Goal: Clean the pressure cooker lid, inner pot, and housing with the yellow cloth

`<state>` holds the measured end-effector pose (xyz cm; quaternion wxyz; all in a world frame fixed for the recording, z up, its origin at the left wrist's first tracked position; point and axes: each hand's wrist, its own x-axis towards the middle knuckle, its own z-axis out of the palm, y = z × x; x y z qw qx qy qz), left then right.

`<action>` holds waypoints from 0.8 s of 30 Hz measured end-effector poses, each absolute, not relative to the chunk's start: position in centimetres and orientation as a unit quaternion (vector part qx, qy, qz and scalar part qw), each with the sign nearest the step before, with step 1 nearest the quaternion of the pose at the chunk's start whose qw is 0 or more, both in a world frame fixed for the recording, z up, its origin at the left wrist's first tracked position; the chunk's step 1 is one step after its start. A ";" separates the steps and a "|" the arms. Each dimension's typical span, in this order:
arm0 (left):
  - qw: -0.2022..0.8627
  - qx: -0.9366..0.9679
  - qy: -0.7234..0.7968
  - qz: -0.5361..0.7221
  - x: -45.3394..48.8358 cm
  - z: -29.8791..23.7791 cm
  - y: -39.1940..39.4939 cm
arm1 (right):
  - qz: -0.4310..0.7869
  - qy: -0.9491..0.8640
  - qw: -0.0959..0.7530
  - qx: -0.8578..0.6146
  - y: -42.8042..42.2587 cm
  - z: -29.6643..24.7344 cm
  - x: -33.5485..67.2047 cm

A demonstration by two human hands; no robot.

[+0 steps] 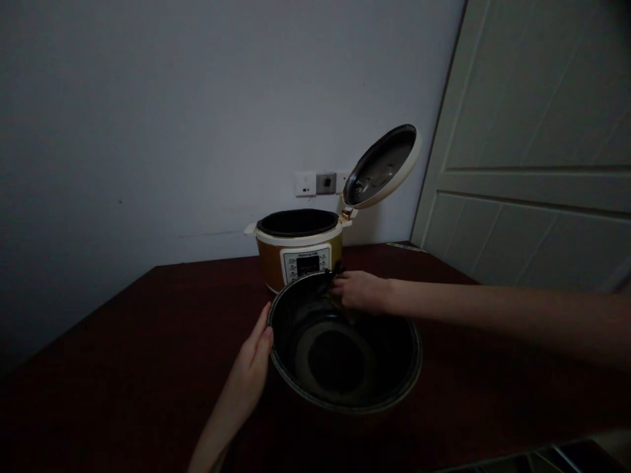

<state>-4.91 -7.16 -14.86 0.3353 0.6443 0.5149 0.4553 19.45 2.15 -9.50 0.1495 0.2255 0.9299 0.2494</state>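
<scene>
A dark, round inner pot (338,358) is tilted toward me over the table, with a paler ring around its bottom. My left hand (254,364) is closed on the pot's left rim, thumb at the front and fingers behind. At the far rim, my right hand (362,292) reaches inside from the right. Its fingers are bent around what looks like a dark, crumpled cloth (338,269), pressed to the inner wall; most of it is hidden. Just behind the pot stands an orange and white electric cooker (271,259), its lid (389,167) raised to the right.
The cooker rests on a dark red table (187,328) against a pale wall (197,131). Wall sockets (325,184) sit behind it. A white panelled door (532,144) rises at the right. Something dark with metal bars lies below the table's front right edge.
</scene>
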 end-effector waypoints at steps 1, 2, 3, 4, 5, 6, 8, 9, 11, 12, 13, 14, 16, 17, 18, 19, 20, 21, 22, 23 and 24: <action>0.332 0.649 0.514 0.453 -5.0 -14.9 -7.1 | 0.291 0.935 0.126 0.161 2.9 -9.4 19.0; 0.330 0.652 0.513 0.451 -5.0 -14.9 -7.1 | 0.324 0.935 0.105 0.100 3.6 -9.3 18.5; 0.329 0.654 0.512 0.448 -5.1 -15.0 -7.1 | 0.347 0.933 0.088 0.042 4.2 -9.2 17.8; 0.328 0.656 0.513 0.446 -5.1 -15.0 -7.1 | 0.365 0.928 0.074 -0.010 4.6 -9.0 17.1; 0.328 0.656 0.514 0.444 -5.1 -15.1 -7.0 | 0.378 0.922 0.065 -0.052 4.9 -8.8 16.4; 0.326 0.656 0.516 0.443 -5.1 -15.1 -7.0 | 0.387 0.917 0.060 -0.081 5.1 -8.7 15.8; 0.325 0.658 0.516 0.443 -5.1 -15.2 -7.0 | 0.395 0.911 0.062 -0.103 5.2 -8.4 15.0; 0.325 0.657 0.515 0.445 -5.1 -15.3 -7.1 | 0.395 0.911 0.066 -0.098 5.2 -8.4 14.8; 0.325 0.653 0.512 0.453 -5.0 -15.3 -7.1 | 0.383 0.918 0.080 -0.057 5.1 -8.3 15.2; 0.326 0.651 0.510 0.458 -5.0 -15.3 -7.2 | 0.372 0.924 0.090 -0.025 4.9 -8.2 15.7; 0.326 0.649 0.508 0.464 -4.9 -15.3 -7.2 | 0.355 0.929 0.101 0.012 4.7 -8.2 16.3; 0.326 0.647 0.505 0.469 -4.9 -15.3 -7.2 | 0.335 0.934 0.112 0.053 4.3 -8.0 16.9; 0.327 0.642 0.504 0.476 -4.7 -15.3 -7.3 | 0.284 0.938 0.138 0.145 3.0 -7.5 18.2; 0.326 0.637 0.507 0.480 -4.7 -15.3 -7.3 | 0.254 0.935 0.157 0.192 2.2 -7.1 18.7; 0.324 0.632 0.511 0.484 -4.6 -15.3 -7.4 | 0.222 0.927 0.180 0.242 1.2 -6.6 19.0; 0.321 0.627 0.515 0.489 -4.5 -15.3 -7.4 | 0.185 0.916 0.207 0.291 0.2 -6.0 19.3; 0.318 0.622 0.518 0.494 -4.4 -15.4 -7.3 | 0.139 0.900 0.237 0.337 -0.7 -5.5 19.4; 0.315 0.618 0.519 0.500 -4.3 -15.4 -7.3 | 0.082 0.883 0.268 0.375 -1.5 -5.1 19.4; 0.312 0.615 0.518 0.506 -4.2 -15.5 -7.3 | 0.011 0.864 0.297 0.405 -2.2 -4.8 19.3; 0.310 0.612 0.518 0.511 -4.1 -15.6 -7.3 | -0.067 0.844 0.321 0.425 -2.7 -4.6 19.1; 0.308 0.610 0.517 0.515 -4.0 -15.6 -7.3 | -0.146 0.823 0.337 0.433 -3.0 -4.6 18.7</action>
